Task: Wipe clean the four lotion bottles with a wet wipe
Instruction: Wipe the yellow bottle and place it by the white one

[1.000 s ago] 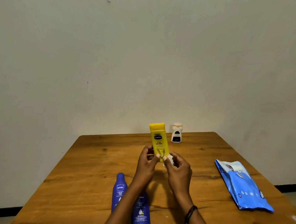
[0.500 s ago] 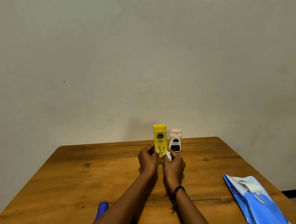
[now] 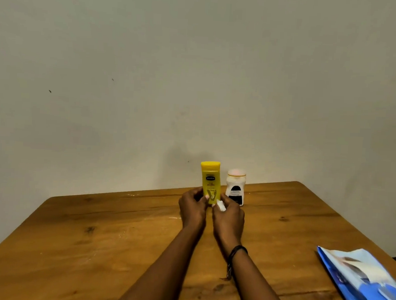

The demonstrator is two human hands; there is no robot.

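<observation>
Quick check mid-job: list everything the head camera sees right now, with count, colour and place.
yellow lotion bottle: one, yellow, upright at the far middle of the table, held low by both hands
white bottle: one, white with dark label, standing just right of the yellow one
wet wipe: one, white, bunched in the right hand
wipes pack: one, blue, near right edge
table: one, brown wood
wristband: one, black, right wrist
left hand: on the yellow bottle
right hand: gripping the wipe
</observation>
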